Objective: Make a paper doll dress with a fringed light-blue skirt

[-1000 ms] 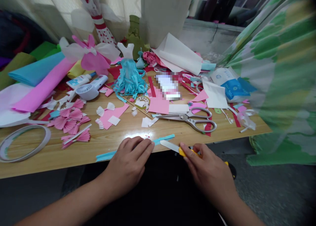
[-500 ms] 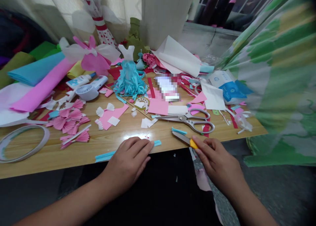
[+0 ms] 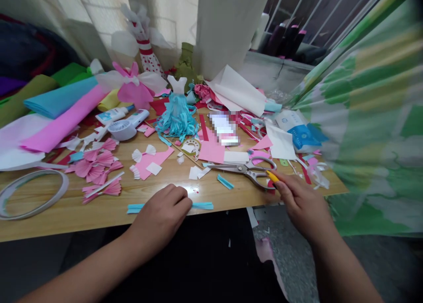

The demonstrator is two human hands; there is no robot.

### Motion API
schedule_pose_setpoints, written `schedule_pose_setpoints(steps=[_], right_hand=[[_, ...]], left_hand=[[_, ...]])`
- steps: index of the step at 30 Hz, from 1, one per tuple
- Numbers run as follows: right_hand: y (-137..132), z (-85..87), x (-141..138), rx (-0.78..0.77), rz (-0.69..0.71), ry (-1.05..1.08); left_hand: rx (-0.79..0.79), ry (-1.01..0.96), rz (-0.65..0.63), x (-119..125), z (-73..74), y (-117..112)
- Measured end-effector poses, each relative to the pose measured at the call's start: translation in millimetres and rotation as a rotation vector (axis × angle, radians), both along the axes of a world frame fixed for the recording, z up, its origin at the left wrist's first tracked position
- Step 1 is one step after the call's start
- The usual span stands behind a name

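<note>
My left hand [image 3: 161, 215] lies palm down on a thin blue paper strip [image 3: 201, 205] at the front edge of the wooden table [image 3: 109, 203], fingers together and curled. My right hand [image 3: 299, 201] is closed round a yellow-handled craft knife [image 3: 272, 176], whose tip sits by the handles of the steel scissors [image 3: 246, 169]. A short cut-off blue piece [image 3: 225, 181] lies on the table between my hands. A paper doll in a blue fringed dress [image 3: 176, 113] stands further back.
Pink folded paper fans [image 3: 97, 166], a ring of tape [image 3: 31, 192], glue bottles [image 3: 112, 114], rolls of coloured crepe paper [image 3: 61, 117] and loose scraps cover the table. A green-and-white patterned cloth [image 3: 373, 117] hangs at the right. A dark lap lies below the table edge.
My right hand moved the knife from the strip up and right to beside the scissors. The blue strip is now cut, with a short piece lying apart. My left hand stayed on the strip.
</note>
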State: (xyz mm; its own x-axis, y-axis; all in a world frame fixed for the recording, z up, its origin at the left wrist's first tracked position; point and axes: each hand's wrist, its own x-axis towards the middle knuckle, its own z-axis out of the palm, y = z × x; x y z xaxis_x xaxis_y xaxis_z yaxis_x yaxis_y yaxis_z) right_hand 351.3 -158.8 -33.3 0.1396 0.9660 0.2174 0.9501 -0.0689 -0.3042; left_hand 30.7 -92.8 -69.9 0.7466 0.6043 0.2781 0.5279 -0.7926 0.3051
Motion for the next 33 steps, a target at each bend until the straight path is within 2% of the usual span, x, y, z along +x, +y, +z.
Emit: schedule_pose_setpoints(steps=[7,12,15,17,19,21,23,26,28,33], right_hand=[[31,-9.2,32,-0.058,-0.278,-0.374],[57,-15.5,36,-0.077,-0.305,-0.417],[60,-15.8,28,-0.044,-0.304,-0.402],[56,-13.9,19,0.04,-0.232,-0.333],[48,-11.7,8,0.112,-0.063,-0.193],[40,-10.5,-3,0.112,0.114,-0.037],[34,-11.2,-13,0.084,0.178,0.028],[29,-14.5,-28,0.049,0.209,-0.01],[27,-17.1,-40,0.033,0.281,-0.035],[30,-22.1,-88,-0.005,0.379,-0.12]], left_hand=[[-0.08,-0.013,-0.036,-5,-1.2,6],[-0.149,-0.001,-0.047,-6,2.6,14],[-0.195,-0.005,-0.045,-8,5.1,17],[-0.207,0.014,-0.045,-9,6.2,19],[-0.205,0.048,-0.045,-9,6.7,20],[-0.191,0.08,-0.036,-8,7.2,20],[-0.169,0.079,-0.005,-8,8.9,19],[-0.16,0.009,0.058,-10,14.9,16],[-0.186,-0.036,0.098,-13,20.2,14],[-0.262,-0.112,0.121,-24,28.5,15]])
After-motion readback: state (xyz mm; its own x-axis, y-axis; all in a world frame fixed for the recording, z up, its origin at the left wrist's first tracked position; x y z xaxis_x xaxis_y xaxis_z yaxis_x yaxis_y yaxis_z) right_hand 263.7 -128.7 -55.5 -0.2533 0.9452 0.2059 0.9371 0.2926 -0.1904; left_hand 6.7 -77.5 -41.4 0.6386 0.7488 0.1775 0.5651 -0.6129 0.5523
